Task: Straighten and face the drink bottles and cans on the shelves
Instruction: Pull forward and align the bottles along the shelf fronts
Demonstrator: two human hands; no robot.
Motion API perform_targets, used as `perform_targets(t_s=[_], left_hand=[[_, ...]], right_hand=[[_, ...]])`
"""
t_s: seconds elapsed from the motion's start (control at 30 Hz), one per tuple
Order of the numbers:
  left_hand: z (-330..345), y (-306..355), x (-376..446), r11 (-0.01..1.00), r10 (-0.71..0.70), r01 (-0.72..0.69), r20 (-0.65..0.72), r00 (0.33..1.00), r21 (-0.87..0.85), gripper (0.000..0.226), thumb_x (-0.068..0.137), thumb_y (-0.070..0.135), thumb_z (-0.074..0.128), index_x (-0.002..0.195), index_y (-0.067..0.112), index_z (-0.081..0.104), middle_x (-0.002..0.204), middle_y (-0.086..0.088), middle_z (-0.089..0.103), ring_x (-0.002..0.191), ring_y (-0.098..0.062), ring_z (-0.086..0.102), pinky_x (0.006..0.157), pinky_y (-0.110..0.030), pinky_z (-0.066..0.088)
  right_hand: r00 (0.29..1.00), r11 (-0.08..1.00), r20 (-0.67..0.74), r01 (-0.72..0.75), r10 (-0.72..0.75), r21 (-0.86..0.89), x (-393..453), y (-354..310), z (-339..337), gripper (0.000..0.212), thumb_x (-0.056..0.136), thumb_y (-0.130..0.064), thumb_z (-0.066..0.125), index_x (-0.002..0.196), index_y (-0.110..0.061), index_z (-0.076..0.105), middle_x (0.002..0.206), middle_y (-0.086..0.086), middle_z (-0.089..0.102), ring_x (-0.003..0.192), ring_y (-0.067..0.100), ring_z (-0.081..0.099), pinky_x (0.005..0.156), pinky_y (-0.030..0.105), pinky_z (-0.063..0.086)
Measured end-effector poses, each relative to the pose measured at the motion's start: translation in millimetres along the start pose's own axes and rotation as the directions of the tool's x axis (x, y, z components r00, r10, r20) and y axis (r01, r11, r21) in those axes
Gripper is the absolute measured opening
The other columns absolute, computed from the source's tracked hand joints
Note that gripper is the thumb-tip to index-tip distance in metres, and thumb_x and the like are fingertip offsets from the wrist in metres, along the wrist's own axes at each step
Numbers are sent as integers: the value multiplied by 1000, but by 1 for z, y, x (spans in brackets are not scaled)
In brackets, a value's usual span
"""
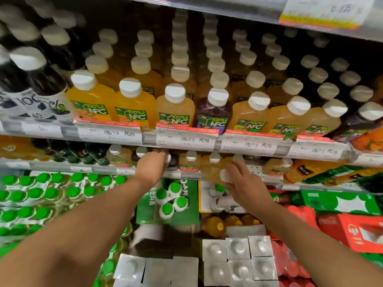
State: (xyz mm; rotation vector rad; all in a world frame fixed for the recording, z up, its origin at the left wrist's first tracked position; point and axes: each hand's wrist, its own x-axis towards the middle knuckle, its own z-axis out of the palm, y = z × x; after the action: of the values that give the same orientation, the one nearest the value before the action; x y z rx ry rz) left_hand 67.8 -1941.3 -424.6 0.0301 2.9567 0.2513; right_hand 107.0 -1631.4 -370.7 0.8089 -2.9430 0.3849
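Across the whole view runs a drinks shelving unit, so biggest stuff first: the upper shelf (149,140) is packed with rows of white-capped NFC juice bottles (134,104), mostly orange and pale yellow, with one purple one (214,112) in the front row. Price tags (186,139) with red sale strips hang along its front edge. Dark bottles (31,79) sit at the far left of that same shelf.

Below it, the second shelf (103,169) holds more of the same juice, and that's where both hands are. Further down there's a block of green-capped bottles (41,191) on the left, a green carton (149,206) with a few green caps on top, silver foil-topped packs (238,257) and red boxes (352,230) on the right.

The person's left hand (152,165) reaches under the upper shelf edge, fingers curled round a dark purple bottle (171,162) at the front of the second shelf. The right hand (240,179) is just to the right, fingers wrapped over the white cap (226,176) of a pale orange bottle (211,170) that's pulled forward at the shelf lip.
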Motion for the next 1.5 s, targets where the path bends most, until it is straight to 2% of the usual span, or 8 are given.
perform_targets(t_s=[0.2,0.33,0.5,0.73,0.9,1.1,1.27,1.5], left_hand=[[-6,-40,-56,950,93,-161,-248,964,-269,34,92,16,66,123,14,52,113,-7,53,99,-31,55,79,-39,48],[-16,-70,-84,919,2,-109,-272,962,-378,31,92,11,67,121,12,54,105,-8,62,90,-29,59,69,-29,34],[-25,-104,-109,936,-37,-56,-255,966,-348,31,94,20,67,119,19,49,101,-5,64,88,-29,61,65,-33,38],[-24,-106,-122,932,-38,-58,-254,967,-358,35,91,24,70,118,24,47,93,1,63,81,-23,59,62,-34,43],[-21,-93,-117,940,-43,-37,-225,973,-339,32,92,35,66,117,25,48,91,1,65,81,-25,61,63,-39,52],[-15,-79,-99,941,-55,-8,-178,983,-339,34,89,34,70,111,27,47,89,0,68,84,-33,66,62,-39,52],[-21,-50,-80,931,69,-123,-164,984,-344,33,88,37,71,111,30,48,80,6,61,78,-30,65,57,-35,45],[-31,27,-54,842,298,-341,-166,940,-418,35,85,51,63,114,37,51,86,7,71,78,-20,67,60,-32,40]], right_hand=[[996,997,84,-14,7,82,54,-53,30,42,94,-27,67,131,-15,51,128,4,43,74,39,62,53,39,50],[989,996,139,-60,50,65,81,-90,59,48,95,-30,67,136,-15,50,131,7,50,76,37,65,59,42,56],[970,993,211,-118,117,-7,115,-116,78,34,101,-30,57,129,-10,53,114,13,62,89,38,66,69,43,52],[865,965,446,-143,231,-221,156,-135,92,20,85,6,54,81,-13,57,97,15,72,96,37,70,69,37,48],[873,963,408,-218,266,-161,165,-135,114,26,99,-5,51,120,-8,65,119,15,67,113,36,64,87,39,50],[911,964,376,-233,171,126,140,-116,82,31,100,-19,52,125,-2,58,119,21,64,112,37,61,89,42,49],[948,847,310,-220,69,484,90,-95,62,54,86,-20,54,139,-26,52,124,2,63,106,17,61,90,33,51],[967,944,254,-117,37,308,56,-65,43,70,80,-49,76,138,-24,47,127,-1,53,118,21,49,93,38,46]])
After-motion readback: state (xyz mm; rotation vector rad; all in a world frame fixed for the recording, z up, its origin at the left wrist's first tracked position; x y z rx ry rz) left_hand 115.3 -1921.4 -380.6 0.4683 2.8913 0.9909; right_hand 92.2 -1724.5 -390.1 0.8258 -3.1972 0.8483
